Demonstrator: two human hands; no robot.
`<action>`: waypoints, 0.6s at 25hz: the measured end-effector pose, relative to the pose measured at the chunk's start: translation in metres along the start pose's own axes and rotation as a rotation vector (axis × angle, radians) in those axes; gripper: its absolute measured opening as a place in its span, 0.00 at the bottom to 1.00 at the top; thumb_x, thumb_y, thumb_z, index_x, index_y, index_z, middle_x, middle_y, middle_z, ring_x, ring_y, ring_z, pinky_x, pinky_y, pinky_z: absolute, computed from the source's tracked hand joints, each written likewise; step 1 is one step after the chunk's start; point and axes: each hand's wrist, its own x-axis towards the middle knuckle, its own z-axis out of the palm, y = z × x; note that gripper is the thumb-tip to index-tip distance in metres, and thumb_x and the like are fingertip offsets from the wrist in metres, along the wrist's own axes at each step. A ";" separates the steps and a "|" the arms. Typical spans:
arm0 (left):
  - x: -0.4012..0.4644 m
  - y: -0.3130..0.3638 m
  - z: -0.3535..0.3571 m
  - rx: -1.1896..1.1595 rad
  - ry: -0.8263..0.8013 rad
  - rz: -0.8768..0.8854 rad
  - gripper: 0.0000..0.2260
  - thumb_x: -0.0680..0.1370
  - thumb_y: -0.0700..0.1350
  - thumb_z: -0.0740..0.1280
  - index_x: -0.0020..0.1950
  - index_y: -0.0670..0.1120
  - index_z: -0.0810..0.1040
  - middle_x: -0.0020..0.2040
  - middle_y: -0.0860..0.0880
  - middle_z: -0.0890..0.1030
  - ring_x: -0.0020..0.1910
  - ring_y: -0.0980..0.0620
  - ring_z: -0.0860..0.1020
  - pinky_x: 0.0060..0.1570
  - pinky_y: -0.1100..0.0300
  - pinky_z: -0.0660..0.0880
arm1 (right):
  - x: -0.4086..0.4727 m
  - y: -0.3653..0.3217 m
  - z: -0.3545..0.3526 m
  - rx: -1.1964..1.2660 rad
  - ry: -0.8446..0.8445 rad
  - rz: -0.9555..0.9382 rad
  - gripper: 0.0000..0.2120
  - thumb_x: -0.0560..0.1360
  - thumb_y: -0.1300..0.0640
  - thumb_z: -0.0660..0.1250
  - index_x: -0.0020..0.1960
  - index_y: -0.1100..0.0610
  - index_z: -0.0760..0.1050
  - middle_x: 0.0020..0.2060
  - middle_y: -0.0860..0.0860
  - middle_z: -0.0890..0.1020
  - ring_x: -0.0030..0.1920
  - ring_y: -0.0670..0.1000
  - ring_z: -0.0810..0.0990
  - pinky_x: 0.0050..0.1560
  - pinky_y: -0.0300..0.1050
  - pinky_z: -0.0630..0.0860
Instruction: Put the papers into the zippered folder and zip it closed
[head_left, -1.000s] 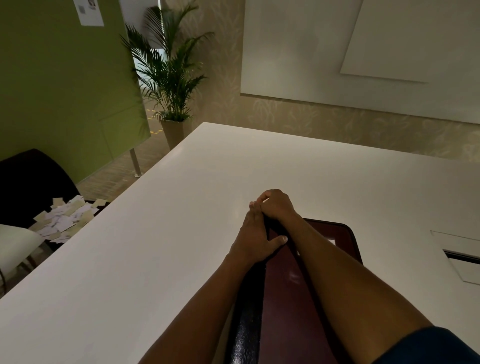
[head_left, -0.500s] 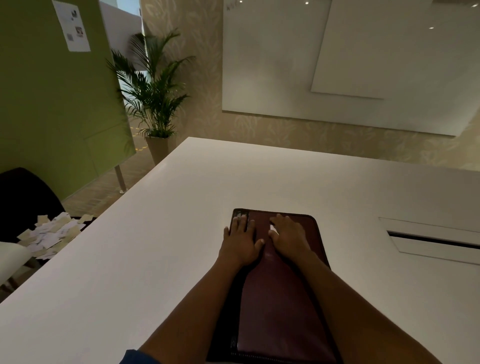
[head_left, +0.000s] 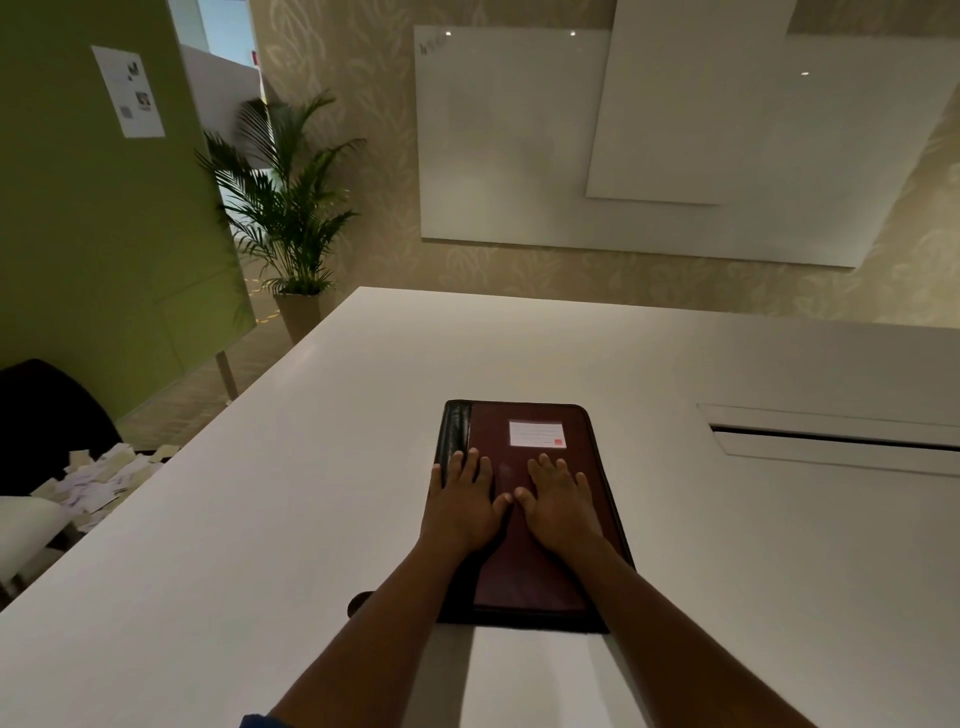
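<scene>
A dark maroon zippered folder (head_left: 535, 571) with a black spine and a white label lies closed and flat on the white table (head_left: 260, 545). My left hand (head_left: 460, 501) rests palm down on its left half, fingers spread, reaching onto the black spine. My right hand (head_left: 558, 501) lies flat on the right half, fingers apart. The thumbs nearly touch in the middle. Neither hand grips anything. No papers show on the table; whatever is inside the folder is hidden.
A recessed cable slot (head_left: 831, 439) sits in the table to the right. Off the left edge are a black chair (head_left: 47, 415) and scattered paper slips (head_left: 98, 483). A potted palm (head_left: 291, 218) and a whiteboard (head_left: 649, 140) stand beyond.
Both hands left the folder's far left corner and slid back toward me, flattening palm down on the cover. The label is now uncovered.
</scene>
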 end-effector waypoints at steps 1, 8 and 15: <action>-0.006 0.002 0.001 0.005 0.002 0.001 0.32 0.81 0.61 0.50 0.80 0.45 0.52 0.81 0.44 0.50 0.80 0.44 0.46 0.76 0.44 0.42 | -0.007 -0.001 0.000 -0.003 0.003 -0.002 0.29 0.81 0.43 0.53 0.79 0.53 0.57 0.79 0.53 0.58 0.80 0.55 0.52 0.78 0.56 0.47; -0.037 0.021 0.004 0.012 0.030 -0.048 0.30 0.82 0.57 0.49 0.80 0.43 0.50 0.81 0.43 0.50 0.80 0.44 0.45 0.76 0.43 0.40 | -0.049 -0.007 -0.004 -0.031 0.026 -0.003 0.28 0.82 0.44 0.50 0.79 0.54 0.56 0.79 0.54 0.58 0.80 0.55 0.52 0.78 0.55 0.47; -0.043 0.033 0.005 0.017 0.081 -0.043 0.29 0.83 0.54 0.49 0.80 0.42 0.47 0.81 0.43 0.47 0.80 0.44 0.43 0.76 0.44 0.40 | -0.059 -0.012 -0.007 -0.002 0.079 0.002 0.29 0.82 0.46 0.50 0.79 0.56 0.55 0.79 0.55 0.59 0.80 0.55 0.52 0.78 0.54 0.46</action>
